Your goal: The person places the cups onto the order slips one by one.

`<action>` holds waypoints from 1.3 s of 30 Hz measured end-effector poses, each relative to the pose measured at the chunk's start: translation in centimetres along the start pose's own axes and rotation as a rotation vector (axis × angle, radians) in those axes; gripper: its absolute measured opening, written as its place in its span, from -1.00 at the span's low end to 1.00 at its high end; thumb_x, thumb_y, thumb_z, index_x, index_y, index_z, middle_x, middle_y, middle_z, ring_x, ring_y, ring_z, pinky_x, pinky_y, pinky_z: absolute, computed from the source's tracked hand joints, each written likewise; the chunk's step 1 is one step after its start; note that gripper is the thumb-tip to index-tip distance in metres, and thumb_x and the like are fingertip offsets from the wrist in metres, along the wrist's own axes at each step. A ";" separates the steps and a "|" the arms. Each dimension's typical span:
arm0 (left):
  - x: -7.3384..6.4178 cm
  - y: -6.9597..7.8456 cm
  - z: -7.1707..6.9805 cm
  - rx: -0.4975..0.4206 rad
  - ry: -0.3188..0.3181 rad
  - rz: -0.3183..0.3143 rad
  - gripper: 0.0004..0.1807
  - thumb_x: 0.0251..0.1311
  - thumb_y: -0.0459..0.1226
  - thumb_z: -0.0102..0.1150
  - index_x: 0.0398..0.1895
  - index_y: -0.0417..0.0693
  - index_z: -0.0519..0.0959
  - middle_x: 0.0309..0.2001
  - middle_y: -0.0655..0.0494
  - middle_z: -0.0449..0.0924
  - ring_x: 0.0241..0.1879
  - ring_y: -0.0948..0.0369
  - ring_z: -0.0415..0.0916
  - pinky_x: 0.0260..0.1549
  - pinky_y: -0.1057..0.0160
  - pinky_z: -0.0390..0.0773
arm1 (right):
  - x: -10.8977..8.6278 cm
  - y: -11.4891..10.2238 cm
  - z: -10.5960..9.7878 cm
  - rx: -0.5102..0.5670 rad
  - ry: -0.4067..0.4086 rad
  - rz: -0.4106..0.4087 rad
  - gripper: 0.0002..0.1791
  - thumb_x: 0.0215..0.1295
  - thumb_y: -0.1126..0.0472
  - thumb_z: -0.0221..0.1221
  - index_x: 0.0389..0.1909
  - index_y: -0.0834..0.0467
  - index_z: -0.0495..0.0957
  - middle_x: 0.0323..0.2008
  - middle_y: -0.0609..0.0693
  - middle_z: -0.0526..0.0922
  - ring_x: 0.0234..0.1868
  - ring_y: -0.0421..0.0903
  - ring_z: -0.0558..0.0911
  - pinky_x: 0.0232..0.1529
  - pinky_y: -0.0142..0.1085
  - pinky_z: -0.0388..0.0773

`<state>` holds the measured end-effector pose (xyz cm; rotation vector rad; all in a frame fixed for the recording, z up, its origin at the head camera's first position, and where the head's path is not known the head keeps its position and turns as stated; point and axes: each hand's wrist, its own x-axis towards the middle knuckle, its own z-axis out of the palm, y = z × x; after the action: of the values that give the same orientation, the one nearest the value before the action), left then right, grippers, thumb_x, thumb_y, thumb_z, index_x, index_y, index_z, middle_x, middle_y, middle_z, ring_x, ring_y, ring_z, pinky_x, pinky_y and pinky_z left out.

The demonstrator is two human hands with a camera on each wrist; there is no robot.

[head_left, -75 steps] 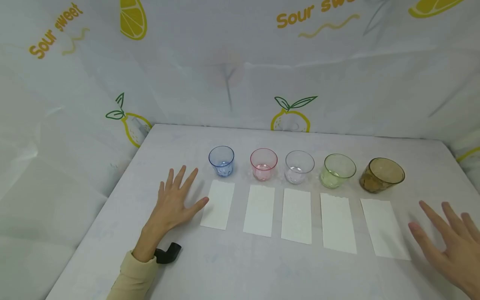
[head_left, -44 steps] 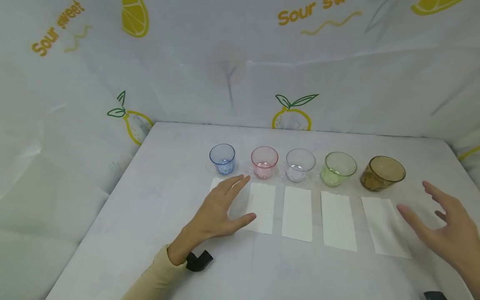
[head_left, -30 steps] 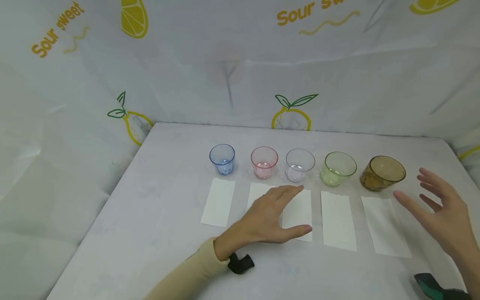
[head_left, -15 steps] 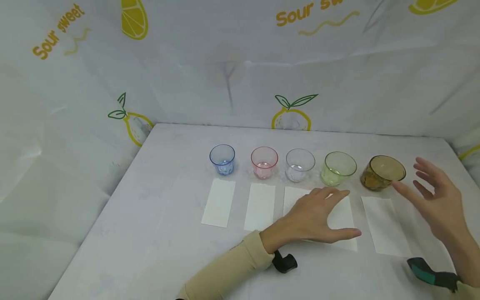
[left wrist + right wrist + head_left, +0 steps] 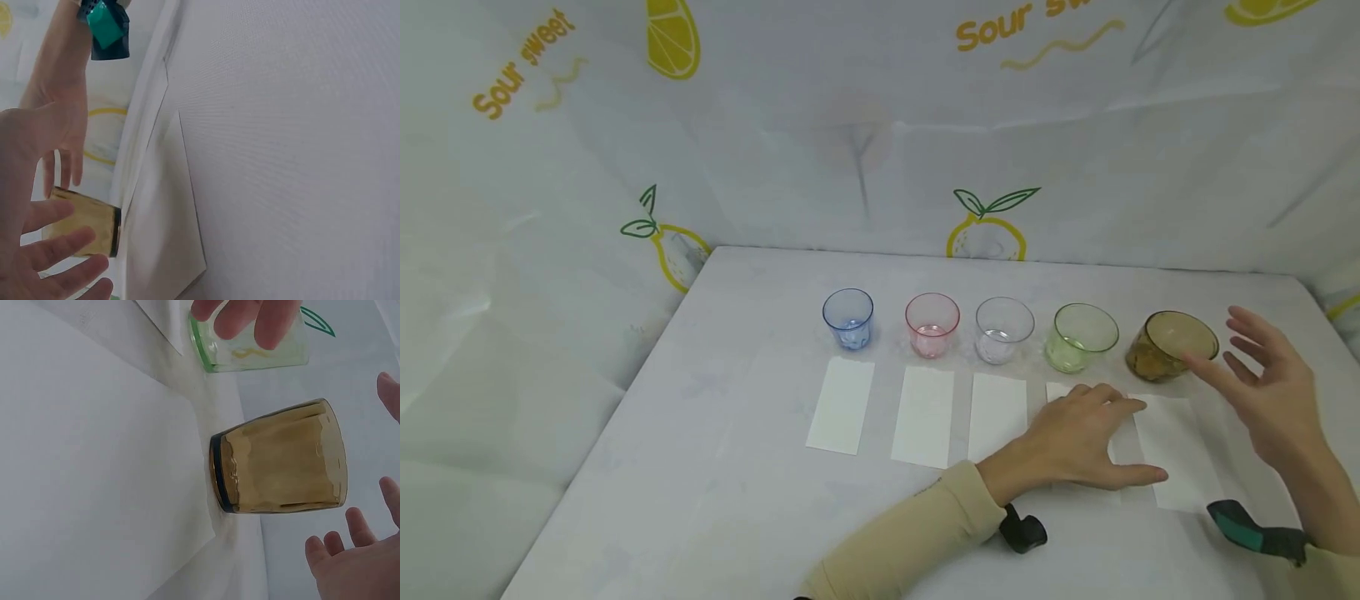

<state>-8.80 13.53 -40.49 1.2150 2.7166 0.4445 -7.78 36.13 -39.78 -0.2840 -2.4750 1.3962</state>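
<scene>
Over the fourth and fifth white paper slips, my left hand (image 5: 1075, 437) hovers with its thumb spread from loosely bent fingers, holding nothing. My right hand (image 5: 1273, 392) is raised beside the amber glass (image 5: 1152, 358), fingers apart and slightly curved; its thumb overlaps the rim in the head view. The right wrist view shows a gap between the amber glass (image 5: 281, 465) and the fingers around it. The green glass (image 5: 1078, 346) stands just left of the amber one. Part of the fourth slip (image 5: 1058, 390) is hidden under my left hand; the fifth slip (image 5: 1180, 454) shows mostly bare.
Further left in the row stand a clear glass (image 5: 1003, 329), a pink glass (image 5: 932, 325) and a blue glass (image 5: 848, 317). White slips (image 5: 841, 407) lie in front of them on the white table (image 5: 700, 500). A lemon-printed white sheet (image 5: 812, 167) hangs behind.
My left hand has swept rightward across the slips from the far left to the fourth and fifth. My right hand has risen and moved in beside the amber glass. The glasses stand where they were.
</scene>
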 end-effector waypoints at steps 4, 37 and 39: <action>0.5 0.3 0.6 0.032 -0.022 -0.014 -0.15 0.12 0.48 0.10 0.46 0.47 0.35 0.26 0.48 0.43 0.12 0.48 0.38 -0.12 0.55 0.42 | 0.2 0.0 0.2 0.023 -0.022 0.013 -0.11 0.41 0.32 0.23 0.62 -0.18 0.04 0.54 -0.34 0.13 0.50 -0.35 0.14 0.38 -0.70 0.14; 1.0 1.9 2.1 0.404 0.013 -0.036 -0.27 0.00 0.61 0.01 0.10 0.49 0.54 0.01 0.51 0.47 -0.04 0.46 0.40 -0.25 0.52 0.41 | 0.9 1.1 1.5 -0.028 -0.125 0.025 0.01 0.39 0.24 0.29 0.66 -0.11 -0.14 0.48 -0.20 0.13 0.38 -0.34 0.22 0.13 -0.82 0.23; 1.0 1.9 2.1 0.402 0.000 -0.036 -0.26 0.01 0.60 0.01 0.12 0.48 0.54 0.06 0.51 0.47 0.01 0.46 0.40 -0.19 0.51 0.44 | 1.0 1.0 1.5 -0.025 -0.124 0.017 0.00 0.38 0.24 0.29 0.66 -0.08 -0.11 0.40 -0.33 0.16 0.30 -0.41 0.24 0.04 -0.82 0.25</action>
<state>-7.60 15.90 -41.86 1.2416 2.9113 -0.1163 -9.20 35.74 -41.28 -0.2312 -2.5971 1.4313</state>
